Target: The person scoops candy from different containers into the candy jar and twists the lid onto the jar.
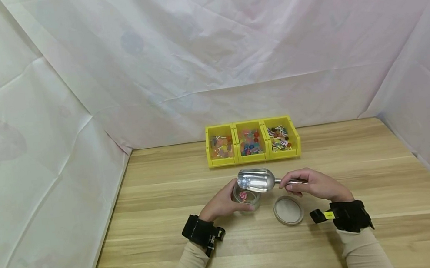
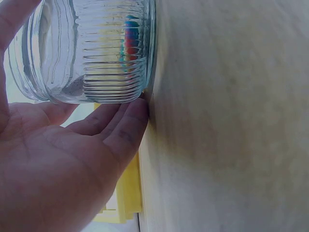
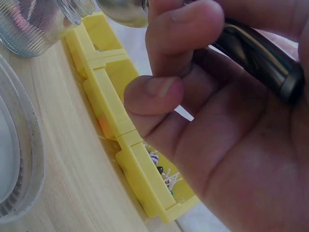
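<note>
My left hand (image 1: 224,203) grips a clear glass jar (image 1: 255,203) round its side, low over the wooden table. Inside the jar lies a pink-and-white swirl candy (image 1: 243,195). Blue and red show through its ribbed glass (image 2: 111,53) in the left wrist view. Between the thumb and fingers of my right hand (image 1: 314,183) is the handle of a shiny metal scoop (image 1: 257,180). The scoop's bowl overlaps the jar's mouth in the head view, with a small bluish-white patch near its front. In the right wrist view the handle's dark end (image 3: 260,60) rests across the palm.
A round lid (image 1: 288,210) lies on the table (image 1: 171,243), right of the jar. Behind stand three joined yellow bins (image 1: 254,158) with small colourful candies, some on white sticks. White cloth walls (image 1: 211,64) border the table at the back and sides.
</note>
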Action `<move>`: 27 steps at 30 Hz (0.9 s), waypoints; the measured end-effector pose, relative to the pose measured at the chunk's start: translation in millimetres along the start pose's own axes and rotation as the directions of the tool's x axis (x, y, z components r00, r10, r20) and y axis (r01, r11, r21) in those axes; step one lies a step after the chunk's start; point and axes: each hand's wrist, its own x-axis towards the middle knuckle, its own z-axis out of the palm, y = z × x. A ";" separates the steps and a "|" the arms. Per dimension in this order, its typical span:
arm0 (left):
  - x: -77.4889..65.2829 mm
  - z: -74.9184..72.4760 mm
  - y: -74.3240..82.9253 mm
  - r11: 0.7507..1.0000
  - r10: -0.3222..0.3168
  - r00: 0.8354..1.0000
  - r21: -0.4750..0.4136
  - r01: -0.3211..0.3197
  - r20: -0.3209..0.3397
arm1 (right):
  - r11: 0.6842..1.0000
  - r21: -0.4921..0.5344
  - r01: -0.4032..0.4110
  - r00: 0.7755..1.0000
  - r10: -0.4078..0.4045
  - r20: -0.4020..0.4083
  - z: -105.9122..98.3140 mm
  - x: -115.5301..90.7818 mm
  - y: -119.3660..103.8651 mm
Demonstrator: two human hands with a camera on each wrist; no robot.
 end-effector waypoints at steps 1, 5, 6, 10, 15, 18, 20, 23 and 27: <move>0.0 -0.1 0.2 1.000 0.000 1.000 0.000 0.000 0.001 | 1.000 -0.001 0.000 1.000 0.000 0.001 0.0 0.1 -0.1; 0.4 -0.5 0.3 1.000 0.002 1.000 -0.005 -0.002 0.004 | 1.000 -0.009 0.002 1.000 -0.002 -0.001 -0.3 0.4 -0.3; 0.6 -0.5 0.1 1.000 0.002 1.000 -0.006 -0.002 0.004 | 1.000 -0.013 0.002 1.000 -0.002 -0.001 -0.3 0.4 -0.2; 1.3 -0.4 -0.5 1.000 0.008 1.000 -0.011 -0.008 0.009 | 1.000 -0.020 0.000 1.000 0.000 -0.001 -0.4 0.4 0.1; 1.2 -0.8 -0.8 1.000 0.004 1.000 -0.005 -0.004 0.005 | 1.000 -0.008 -0.004 1.000 0.004 0.003 -0.1 0.4 0.5; 0.5 -1.1 0.0 1.000 -0.001 1.000 0.001 0.001 0.004 | 1.000 -0.005 -0.003 1.000 0.003 0.006 0.1 0.6 0.9; 0.3 -1.2 0.2 1.000 0.003 1.000 -0.004 -0.003 0.005 | 1.000 -0.008 -0.002 1.000 0.002 0.008 0.3 0.7 1.4; 0.4 -0.9 0.2 1.000 0.010 1.000 -0.014 -0.010 0.008 | 1.000 -0.011 0.001 1.000 -0.001 0.010 0.2 0.7 2.2; 0.8 -0.7 -0.7 1.000 0.010 1.000 -0.017 -0.010 0.007 | 1.000 -0.019 0.004 1.000 -0.004 0.010 -0.3 0.5 2.1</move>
